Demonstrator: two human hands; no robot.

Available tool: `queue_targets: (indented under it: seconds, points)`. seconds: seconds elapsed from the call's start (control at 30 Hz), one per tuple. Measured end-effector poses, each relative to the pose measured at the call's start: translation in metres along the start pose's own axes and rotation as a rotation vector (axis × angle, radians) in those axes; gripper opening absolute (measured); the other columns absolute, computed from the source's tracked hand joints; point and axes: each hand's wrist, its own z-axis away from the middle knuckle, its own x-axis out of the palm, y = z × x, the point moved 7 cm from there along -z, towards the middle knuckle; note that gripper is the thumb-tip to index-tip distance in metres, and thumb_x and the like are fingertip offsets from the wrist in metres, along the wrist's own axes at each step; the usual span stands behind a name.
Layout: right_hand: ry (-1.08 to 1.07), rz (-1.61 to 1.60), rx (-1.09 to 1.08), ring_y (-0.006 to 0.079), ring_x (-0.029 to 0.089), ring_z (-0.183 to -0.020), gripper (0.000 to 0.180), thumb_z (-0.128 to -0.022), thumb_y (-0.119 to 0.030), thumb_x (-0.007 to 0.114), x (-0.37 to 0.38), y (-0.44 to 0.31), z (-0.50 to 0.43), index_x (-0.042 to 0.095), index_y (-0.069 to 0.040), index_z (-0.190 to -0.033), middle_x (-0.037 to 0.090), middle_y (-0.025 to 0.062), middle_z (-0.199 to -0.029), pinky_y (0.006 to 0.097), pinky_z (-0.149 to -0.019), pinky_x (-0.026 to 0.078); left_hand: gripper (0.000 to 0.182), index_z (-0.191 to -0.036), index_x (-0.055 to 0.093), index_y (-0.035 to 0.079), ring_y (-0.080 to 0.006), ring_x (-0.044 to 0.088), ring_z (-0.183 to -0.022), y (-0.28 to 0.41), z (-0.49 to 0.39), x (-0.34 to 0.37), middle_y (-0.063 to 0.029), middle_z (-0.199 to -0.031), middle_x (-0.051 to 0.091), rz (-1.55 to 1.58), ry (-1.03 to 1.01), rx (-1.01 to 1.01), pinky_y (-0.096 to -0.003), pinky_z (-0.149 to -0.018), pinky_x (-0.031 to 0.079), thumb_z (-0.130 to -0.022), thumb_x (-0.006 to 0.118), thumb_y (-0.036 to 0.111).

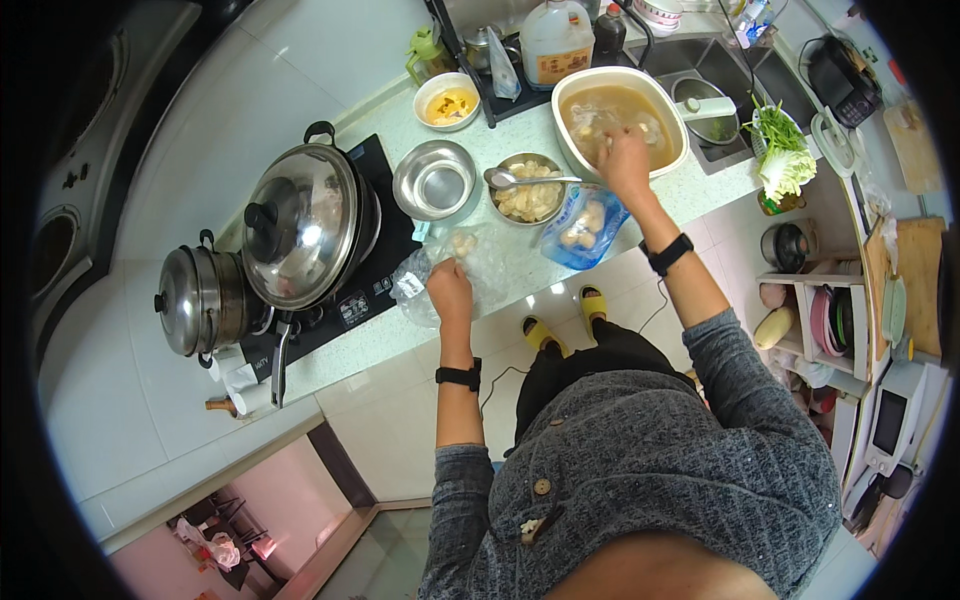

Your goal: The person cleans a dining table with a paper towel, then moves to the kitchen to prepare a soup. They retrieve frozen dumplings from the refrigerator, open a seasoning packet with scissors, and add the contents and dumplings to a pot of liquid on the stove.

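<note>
My left hand [450, 292] is closed on the edge of a clear plastic bag [484, 259] lying on the counter, with a few pale round pieces inside. Over a white rectangular basin [559, 127] of cloudy brown liquid, my right hand [625, 156] has its fingertips bent down at the pale contents; whether they grip anything cannot be told. Just below it lies a blue-and-clear plastic package [585, 229] of pale round pieces. Between the hands stands a metal bowl of pale sliced pieces [529, 196], a metal spoon [506, 178] resting across it. An open metal bowl [435, 180] is beside it.
At left, a large lidded wok [304, 225] and a steamer pot [184, 300] stand by the black cooktop [382, 289]. Behind are a bowl of yellow liquid [448, 103] and a large plastic jug [556, 45]. The sink [694, 56] and a basket of greens [781, 154] lie right.
</note>
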Motion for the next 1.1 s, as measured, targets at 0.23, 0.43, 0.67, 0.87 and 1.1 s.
queue_targets:
  seconds: [0.23, 0.43, 0.67, 0.87, 1.1]
  points:
    - [-0.805, -0.546, -0.394, 0.0368, 0.058, -0.074, 0.009, -0.073, -0.006, 0.054, 0.07, -0.156, 0.138, 0.062, -0.002, -0.072, 0.061, 0.0195, -0.075, 0.0447, -0.07, 0.047, 0.032, -0.104, 0.057, 0.005, -0.0338, 0.057, -0.093, 0.0, -0.004, 0.018, -0.0182, -0.105, 0.054, -0.282, -0.134, -0.048, -0.0396, -0.074, 0.049, -0.072, 0.064, 0.009]
    - [-0.737, -0.494, -0.349, 0.0364, 0.053, -0.091, 0.032, -0.075, -0.005, 0.056, 0.126, -0.2, 0.173, 0.056, -0.003, -0.107, 0.049, 0.02, -0.106, 0.0415, -0.075, 0.047, 0.037, -0.11, 0.054, 0.01, -0.0359, 0.058, -0.087, -0.014, -0.011, 0.029, -0.0201, -0.098, 0.052, -0.174, -0.256, -0.149, -0.0434, -0.071, 0.049, -0.076, 0.063, 0.019]
    - [-0.808, -0.312, -0.323, 0.038, 0.052, -0.093, 0.044, -0.076, -0.012, 0.057, 0.148, -0.212, 0.17, 0.052, -0.006, -0.119, 0.044, 0.0233, -0.112, 0.0434, -0.08, 0.046, 0.039, -0.103, 0.052, 0.007, -0.0375, 0.056, -0.084, -0.023, -0.015, 0.017, -0.0202, -0.096, 0.05, -0.01, -0.195, -0.072, -0.0417, -0.068, 0.047, -0.069, 0.07, 0.014]
    - [-1.003, -0.43, -0.252, 0.0426, 0.052, -0.095, 0.047, -0.074, -0.026, 0.057, 0.174, -0.208, 0.176, 0.052, -0.001, -0.114, 0.052, 0.0289, -0.101, 0.046, -0.081, 0.045, 0.046, -0.101, 0.051, 0.006, -0.0345, 0.054, -0.08, -0.023, -0.01, 0.0, -0.0164, -0.09, 0.053, 0.194, -0.091, 0.127, -0.0399, -0.067, 0.045, -0.061, 0.074, 0.007]
    - [-1.117, -0.586, -0.332, 0.038, 0.053, -0.099, 0.052, -0.071, -0.017, 0.06, 0.19, -0.214, 0.171, 0.052, -0.007, -0.122, 0.051, 0.0267, -0.105, 0.0408, -0.086, 0.045, 0.026, -0.101, 0.051, 0.007, -0.0178, 0.053, -0.061, -0.051, -0.008, 0.011, -0.0103, -0.084, 0.059, 0.627, -0.164, -0.264, -0.028, -0.057, 0.045, -0.078, 0.062, 0.007]
